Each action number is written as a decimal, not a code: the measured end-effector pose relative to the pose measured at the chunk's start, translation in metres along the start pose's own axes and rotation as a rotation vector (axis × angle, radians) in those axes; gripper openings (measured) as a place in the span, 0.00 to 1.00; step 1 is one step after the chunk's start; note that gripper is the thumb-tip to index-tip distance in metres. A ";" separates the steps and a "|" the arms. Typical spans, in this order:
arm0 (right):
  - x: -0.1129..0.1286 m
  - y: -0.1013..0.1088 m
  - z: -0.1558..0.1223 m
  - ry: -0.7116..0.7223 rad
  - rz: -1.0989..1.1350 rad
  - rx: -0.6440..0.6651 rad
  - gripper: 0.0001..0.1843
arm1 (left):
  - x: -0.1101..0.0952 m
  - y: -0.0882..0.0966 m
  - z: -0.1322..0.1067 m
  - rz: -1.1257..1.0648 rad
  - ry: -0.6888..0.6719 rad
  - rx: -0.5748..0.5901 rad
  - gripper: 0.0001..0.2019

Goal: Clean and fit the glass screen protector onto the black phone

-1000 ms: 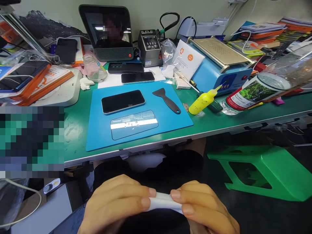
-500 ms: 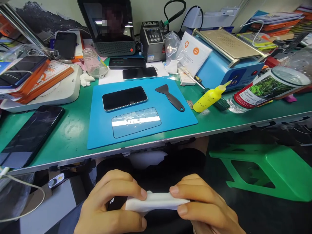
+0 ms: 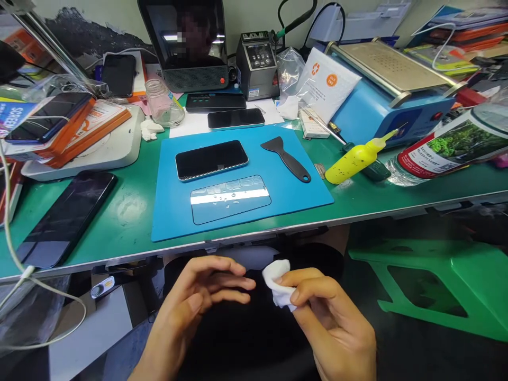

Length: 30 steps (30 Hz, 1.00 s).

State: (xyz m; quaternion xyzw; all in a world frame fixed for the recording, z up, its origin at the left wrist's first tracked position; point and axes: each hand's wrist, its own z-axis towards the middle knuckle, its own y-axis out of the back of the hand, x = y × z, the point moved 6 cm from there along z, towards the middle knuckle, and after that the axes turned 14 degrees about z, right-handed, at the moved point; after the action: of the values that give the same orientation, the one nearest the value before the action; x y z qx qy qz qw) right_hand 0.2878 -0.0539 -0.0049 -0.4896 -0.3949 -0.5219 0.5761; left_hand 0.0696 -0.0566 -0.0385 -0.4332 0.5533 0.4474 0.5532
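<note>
A folded white wipe (image 3: 277, 275) is pinched between the thumb and fingers of my right hand (image 3: 335, 312), above my lap. My left hand (image 3: 198, 296) is apart from it, fingers loosely spread and holding nothing. Beyond both hands, a blue mat (image 3: 170, 211) lies on the green bench. On the mat are a phone with a dark screen (image 3: 212, 160), a clear glass panel with a black border (image 3: 230, 200) with small droplets on it, and a black scraper (image 3: 288, 159).
Right of the mat lie a yellow squeeze bottle (image 3: 353, 161), a large labelled plastic bottle (image 3: 444, 148) and a blue machine with a metal plate (image 3: 381, 114). Another phone (image 3: 67, 217) is at left, near a glass jar (image 3: 162, 103). A green stool (image 3: 440, 275) stands below right.
My left hand has let go of the white wipe and moved away with its fingers spread. My right hand has raised the wipe, now more bunched. The view has shifted slightly left.
</note>
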 end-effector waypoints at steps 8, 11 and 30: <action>0.000 0.001 0.005 -0.139 0.048 0.158 0.09 | -0.002 -0.022 0.018 0.336 0.063 0.172 0.22; -0.008 0.007 0.005 -0.238 0.030 0.138 0.07 | -0.003 -0.028 0.024 0.288 0.115 0.181 0.07; -0.070 -0.024 -0.027 -0.871 0.607 0.077 0.28 | 0.024 -0.030 0.013 0.092 0.339 -0.047 0.13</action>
State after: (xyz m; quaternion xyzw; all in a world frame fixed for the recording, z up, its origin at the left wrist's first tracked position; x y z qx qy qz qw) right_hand 0.2528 -0.0649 -0.0751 -0.7316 -0.4570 -0.0652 0.5016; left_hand 0.1016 -0.0501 -0.0629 -0.4895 0.6474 0.4054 0.4207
